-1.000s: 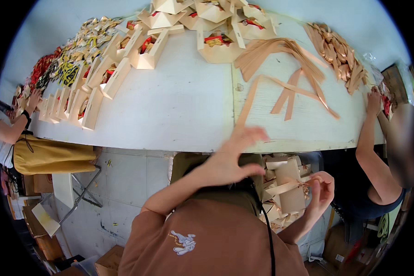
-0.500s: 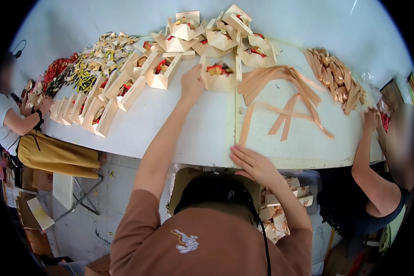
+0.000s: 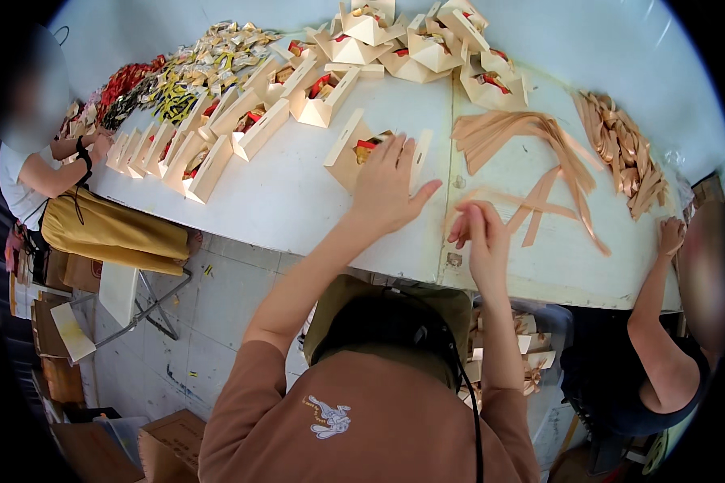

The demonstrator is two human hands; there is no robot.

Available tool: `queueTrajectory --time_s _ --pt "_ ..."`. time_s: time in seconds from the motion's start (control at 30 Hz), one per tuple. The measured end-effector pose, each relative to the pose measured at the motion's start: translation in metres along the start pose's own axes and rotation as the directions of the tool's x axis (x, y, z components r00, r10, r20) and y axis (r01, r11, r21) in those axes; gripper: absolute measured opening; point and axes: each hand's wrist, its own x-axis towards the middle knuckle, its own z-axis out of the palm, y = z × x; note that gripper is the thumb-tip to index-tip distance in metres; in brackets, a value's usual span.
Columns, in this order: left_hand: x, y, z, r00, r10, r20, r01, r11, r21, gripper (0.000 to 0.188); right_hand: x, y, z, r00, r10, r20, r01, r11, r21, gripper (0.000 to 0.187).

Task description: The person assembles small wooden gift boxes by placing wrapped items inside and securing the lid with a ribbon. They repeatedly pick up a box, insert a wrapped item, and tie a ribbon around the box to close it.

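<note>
A cream cardboard gift box (image 3: pixel 348 153) with an open top and small wrapped packets in it stands on the table in front of me. My left hand (image 3: pixel 385 187) lies over its near right side, fingers stretched out and thumb apart, hiding part of the box. To the right, my right hand (image 3: pixel 482 237) is pinched closed at the near end of a peach satin ribbon (image 3: pixel 503 198). Motion blurs that ribbon, which runs off to the right. Beyond it lies a bundle of loose peach ribbons (image 3: pixel 511 133) with a few strands trailing toward me.
Filled boxes (image 3: pixel 435 56) are stacked at the back, with more rows (image 3: pixel 205 165) at the left. Wrapped packets (image 3: pixel 217 52) are heaped behind. More ribbons (image 3: pixel 620 149) lie far right. One person (image 3: pixel 52 181) works at the left, another (image 3: pixel 660 346) at the right.
The box has been moved nearer and out from the rows. My left hand has come back with it and spread its fingers. My right hand has risen from the table edge and closed on a ribbon.
</note>
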Motion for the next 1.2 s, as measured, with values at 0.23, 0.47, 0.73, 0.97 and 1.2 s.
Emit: queueTrajectory --time_s 0.23,0.47,0.73,0.97,1.2 --pt "-0.028 0.000 -0.003 0.992 -0.015 0.125 0.019 1.000 -0.023 0.054 0.033 0.022 0.033 0.993 0.044 0.112 -0.040 0.998 -0.043 0.022" --pt "-0.036 0.001 -0.040 0.994 -0.091 0.057 0.100 0.975 -0.197 0.052 0.023 0.014 0.054 0.987 0.035 0.158 -0.042 0.998 0.044 0.030" --pt "-0.020 -0.003 -0.059 0.946 -0.088 0.312 0.155 0.968 -0.195 0.048 0.026 0.021 0.064 0.979 0.081 0.187 -0.091 0.995 0.049 0.033" --pt "-0.012 -0.064 -0.084 0.922 -0.382 0.063 0.381 0.870 -0.313 0.039 0.023 0.018 0.066 0.980 0.068 0.188 -0.079 0.996 0.052 0.034" --pt "-0.023 -0.048 -0.064 0.872 -0.460 0.167 0.489 0.821 -0.296 0.043 0.021 0.012 0.067 0.985 0.032 0.171 -0.022 0.998 -0.061 0.042"
